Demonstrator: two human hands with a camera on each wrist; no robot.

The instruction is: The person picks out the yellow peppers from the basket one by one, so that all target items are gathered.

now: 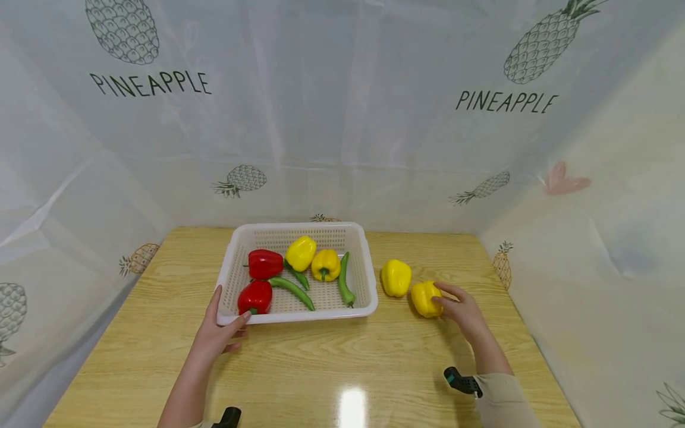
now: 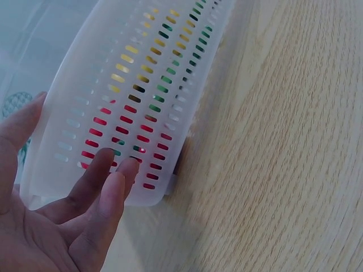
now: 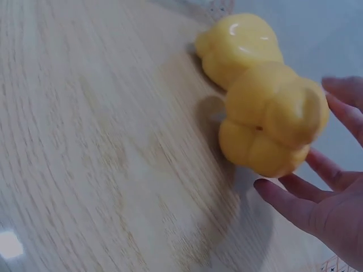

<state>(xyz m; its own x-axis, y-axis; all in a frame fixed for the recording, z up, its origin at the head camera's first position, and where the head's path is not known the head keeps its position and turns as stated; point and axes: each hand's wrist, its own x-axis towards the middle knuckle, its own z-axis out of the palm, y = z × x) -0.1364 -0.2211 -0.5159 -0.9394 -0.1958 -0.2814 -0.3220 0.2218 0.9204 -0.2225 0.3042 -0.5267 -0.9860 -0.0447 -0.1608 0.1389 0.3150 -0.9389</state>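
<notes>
My left hand (image 1: 216, 333) holds the near left corner of a white plastic basket (image 1: 307, 318). In the left wrist view, one digit lies along the basket's rim and the other fingertips are close to its slotted wall (image 2: 74, 107). Beside a yellow bell pepper (image 1: 425, 299) on the table is my right hand (image 1: 461, 309), fingers spread about its right side. The right wrist view shows this yellow bell pepper (image 3: 249, 107) with the fingers loosely bent at its edge, not closed round it. Another yellow bell pepper (image 1: 396, 278) lies just left of it.
Inside the basket are two red bell peppers (image 1: 265, 263), two yellow bell peppers (image 1: 301, 253) and several long green peppers (image 1: 291, 291). The wooden table (image 1: 321, 362) ends at a hanging sheet (image 1: 342, 131) printed with pineapples, behind and at both sides.
</notes>
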